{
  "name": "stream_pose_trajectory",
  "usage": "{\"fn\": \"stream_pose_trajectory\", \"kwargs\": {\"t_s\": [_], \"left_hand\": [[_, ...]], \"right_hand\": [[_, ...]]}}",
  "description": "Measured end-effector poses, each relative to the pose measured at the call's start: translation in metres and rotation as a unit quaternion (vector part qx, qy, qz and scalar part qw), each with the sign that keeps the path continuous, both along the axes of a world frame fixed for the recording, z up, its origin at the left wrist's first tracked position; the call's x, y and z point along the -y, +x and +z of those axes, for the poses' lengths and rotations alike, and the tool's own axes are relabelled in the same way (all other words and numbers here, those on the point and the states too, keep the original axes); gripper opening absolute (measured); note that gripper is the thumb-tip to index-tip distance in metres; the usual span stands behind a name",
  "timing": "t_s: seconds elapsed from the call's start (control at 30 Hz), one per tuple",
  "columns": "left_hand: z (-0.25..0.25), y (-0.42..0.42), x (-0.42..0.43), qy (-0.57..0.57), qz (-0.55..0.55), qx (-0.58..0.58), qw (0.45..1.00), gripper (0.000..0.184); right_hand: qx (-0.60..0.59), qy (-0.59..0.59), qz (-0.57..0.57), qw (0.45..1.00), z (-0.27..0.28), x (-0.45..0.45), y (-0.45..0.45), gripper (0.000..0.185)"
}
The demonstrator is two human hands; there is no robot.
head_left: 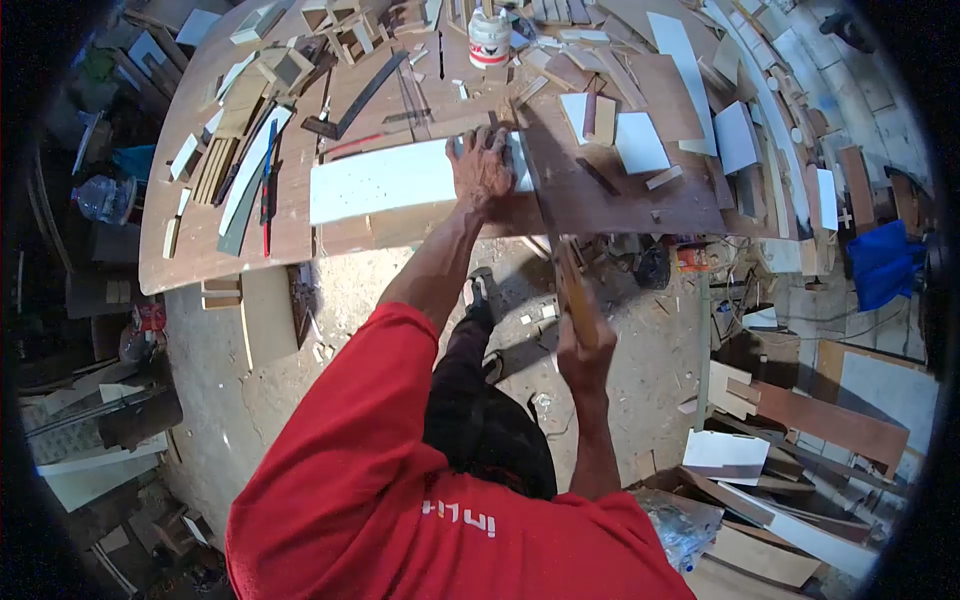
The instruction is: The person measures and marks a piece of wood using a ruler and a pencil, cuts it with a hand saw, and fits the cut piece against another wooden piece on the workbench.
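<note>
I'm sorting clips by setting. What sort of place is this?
Probably a woodworking shop: the right hand grips a saw, the left hand rests on a white board, and wood offcuts lie about the table and floor.

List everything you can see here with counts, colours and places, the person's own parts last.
Work table: 1, brown, ahead
White board: 1, white, table's near edge
Saw: 1, dark blade, brownish handle, by the board's right end
Square: 1, black, behind the board
Tub: 1, white and red, table's far side
Offcuts: too many to count, white, tan, brown, table and floor
Blue sheet or bag: 1, blue, far right
Shirt: 1, red, on the person
Trousers: 1 pair, black, below
Left grip: 1, bare, on the board
Right grip: 1, bare, around the saw handle
</note>
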State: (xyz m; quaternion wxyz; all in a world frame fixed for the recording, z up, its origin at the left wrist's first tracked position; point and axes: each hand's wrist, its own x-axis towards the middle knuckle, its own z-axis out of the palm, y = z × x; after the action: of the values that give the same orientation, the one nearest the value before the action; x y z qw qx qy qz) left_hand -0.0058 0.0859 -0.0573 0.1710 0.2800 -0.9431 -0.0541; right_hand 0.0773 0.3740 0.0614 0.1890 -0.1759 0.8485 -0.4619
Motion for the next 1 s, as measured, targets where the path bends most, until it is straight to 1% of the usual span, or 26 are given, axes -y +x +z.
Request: {"fn": "stream_pose_trajectory", "kwargs": {"t_s": [0.03,0.1,0.13,0.17,0.23,0.27,0.37,0.43,0.5,0.53,0.57,0.6,0.67,0.7,0.73,0.77,0.83,0.87,0.9,0.97,1.0], "left_hand": [[0.003,0.0,0.0,0.005,0.0,0.003,1.0,0.065],[0.001,0.0,-0.004,0.017,0.006,0.007,1.0,0.064],[-0.001,0.0,-0.003,0.011,0.007,0.008,1.0,0.064],[-0.004,0.002,-0.003,0.003,0.003,0.011,1.0,0.064],[0.001,0.001,-0.004,0.008,0.0,0.012,1.0,0.063],[0.002,0.003,-0.005,0.014,0.001,0.013,1.0,0.063],[-0.002,-0.001,-0.003,0.028,0.006,0.006,1.0,0.064],[-0.004,-0.002,-0.006,0.027,0.007,0.008,1.0,0.064],[-0.005,0.0,0.001,0.018,0.012,0.012,1.0,0.063],[-0.008,0.001,0.001,0.002,0.009,0.006,1.0,0.063],[-0.011,-0.001,-0.001,-0.014,0.007,-0.005,1.0,0.064],[-0.002,0.002,-0.004,0.006,0.0,-0.011,1.0,0.064],[-0.006,0.003,-0.004,0.011,0.0,-0.009,1.0,0.064],[-0.006,-0.001,-0.001,0.02,0.004,-0.01,1.0,0.064],[-0.001,0.0,-0.003,0.019,0.004,-0.009,1.0,0.061],[-0.003,0.0,-0.005,0.022,0.007,-0.011,1.0,0.061],[-0.003,0.0,-0.004,-0.003,0.01,-0.012,1.0,0.055],[-0.004,0.0,-0.005,0.007,0.006,-0.028,1.0,0.05],[-0.002,-0.005,-0.002,0.004,0.005,-0.032,0.999,0.05],[-0.006,-0.002,-0.004,0.012,0.004,-0.055,0.998,0.048],[-0.003,-0.002,-0.002,0.009,0.002,-0.054,0.998,0.048]], "right_hand": [[-0.002,0.0,-0.001,1.0,0.001,-0.01,0.01,0.039],[-0.113,-0.079,-0.015,0.99,0.003,-0.044,0.036,0.039],[-0.117,-0.093,-0.011,0.989,0.004,-0.051,0.042,0.048],[-0.113,-0.094,-0.01,0.989,0.001,-0.049,0.041,0.048],[-0.102,-0.04,0.0,0.994,-0.001,-0.027,0.02,0.047],[-0.11,-0.037,0.012,0.993,-0.008,-0.008,0.004,0.047],[-0.106,-0.071,0.021,0.992,-0.013,-0.011,0.004,0.048],[-0.124,-0.041,0.009,0.991,0.004,-0.042,0.031,0.045],[-0.096,-0.064,-0.036,0.993,0.013,-0.046,0.042,0.044],[-0.091,-0.063,-0.039,0.993,0.005,-0.038,0.036,0.044],[-0.089,-0.041,-0.015,0.995,-0.01,-0.024,0.016,0.045],[-0.086,-0.02,0.009,0.996,-0.017,-0.018,0.006,0.045],[-0.093,-0.045,0.008,0.995,-0.015,-0.017,0.007,0.042],[-0.104,-0.066,0.013,0.992,-0.012,-0.014,0.005,0.039],[-0.02,-0.039,-0.009,0.999,0.011,-0.027,0.021,0.039],[-0.021,-0.036,-0.005,0.999,0.017,-0.036,0.032,0.039],[-0.056,-0.062,-0.051,0.995,0.027,-0.042,0.044,0.039],[-0.053,-0.034,-0.024,0.998,0.024,-0.038,0.035,0.041],[-0.057,-0.037,-0.024,0.997,0.015,-0.022,0.017,0.041],[0.037,0.016,-0.027,0.999,-0.006,-0.001,-0.002,0.041],[0.006,-0.003,-0.007,1.0,-0.006,-0.005,-0.003,0.043]]}}
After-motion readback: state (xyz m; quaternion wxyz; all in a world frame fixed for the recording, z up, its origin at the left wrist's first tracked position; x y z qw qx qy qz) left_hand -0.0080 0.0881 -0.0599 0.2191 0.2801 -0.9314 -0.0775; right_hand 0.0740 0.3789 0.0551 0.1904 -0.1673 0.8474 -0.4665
